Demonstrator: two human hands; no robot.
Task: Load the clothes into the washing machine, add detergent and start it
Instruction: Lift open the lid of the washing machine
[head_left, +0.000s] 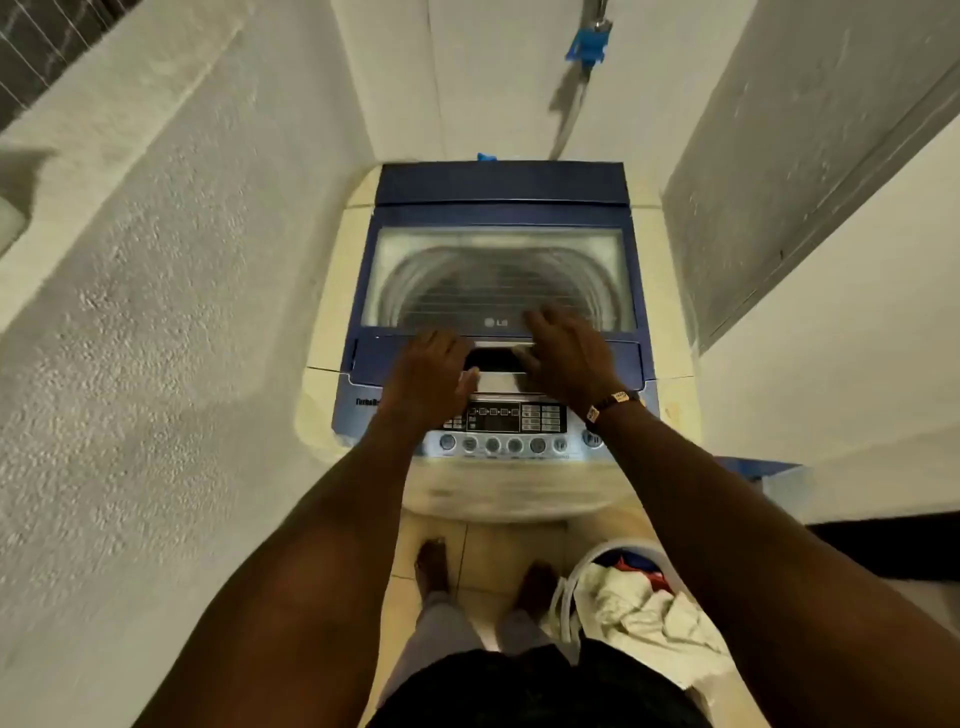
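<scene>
The left hand (428, 371) and the right hand (563, 358) are being held over the front edge of the lid (498, 275), fingers spread and loosely curled, at the recessed handle (498, 359); nothing is being gripped, though whether the fingertips are touching the lid cannot be told through the blur. The washing machine (496, 332) is being viewed from above, lid closed, with the drum showing empty through the window. The clothes (644, 603) are lying in a white basket (571, 577) on the floor, just beside the person's right foot. No detergent is being seen. The step in hand is judged to be lid opening. It is being advised that fingers be hooked under the handle and the lid be lifted evenly, with the control panel (501, 423) being left unpressed.
</scene>
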